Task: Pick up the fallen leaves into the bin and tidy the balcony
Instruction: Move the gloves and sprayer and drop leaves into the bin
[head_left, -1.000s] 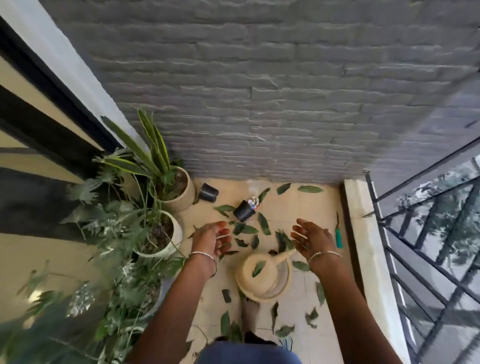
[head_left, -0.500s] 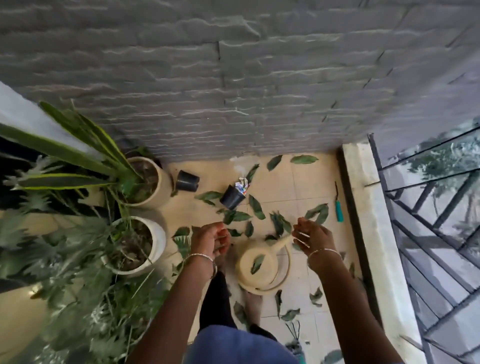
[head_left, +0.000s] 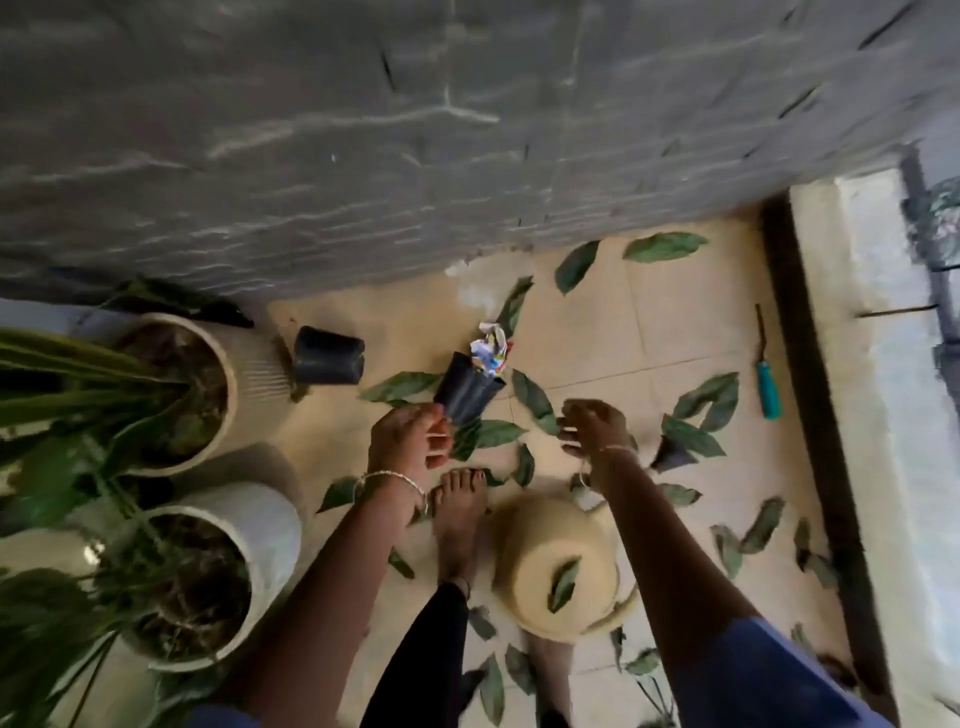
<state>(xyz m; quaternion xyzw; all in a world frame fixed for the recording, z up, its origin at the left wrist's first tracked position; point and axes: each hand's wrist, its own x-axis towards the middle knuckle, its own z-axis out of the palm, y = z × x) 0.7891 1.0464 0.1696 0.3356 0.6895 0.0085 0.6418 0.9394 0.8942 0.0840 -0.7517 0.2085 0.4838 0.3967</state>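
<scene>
Several green fallen leaves (head_left: 535, 401) lie scattered over the beige floor tiles (head_left: 597, 322). My left hand (head_left: 410, 439) hovers above the floor, fingers loosely curled and holding nothing, just below a tipped black nursery pot (head_left: 467, 395). My right hand (head_left: 595, 431) is held out with fingers apart and empty, above leaves near the spout of a cream watering can (head_left: 561, 577). One leaf rests on top of the can. No bin is in view.
Crumpled paper (head_left: 491, 349) sits by the tipped pot; another black pot (head_left: 328, 356) lies near the grey stone wall (head_left: 415, 130). Two cream planters (head_left: 254, 374) (head_left: 265, 525) stand left. A teal-handled tool (head_left: 768, 384) lies by the raised ledge (head_left: 852, 415). My bare foot (head_left: 460, 514) is between my arms.
The view has tilted down and closer to the floor. A bare foot has stepped forward between my arms. Both hands have moved toward the leaves and the tipped pot.
</scene>
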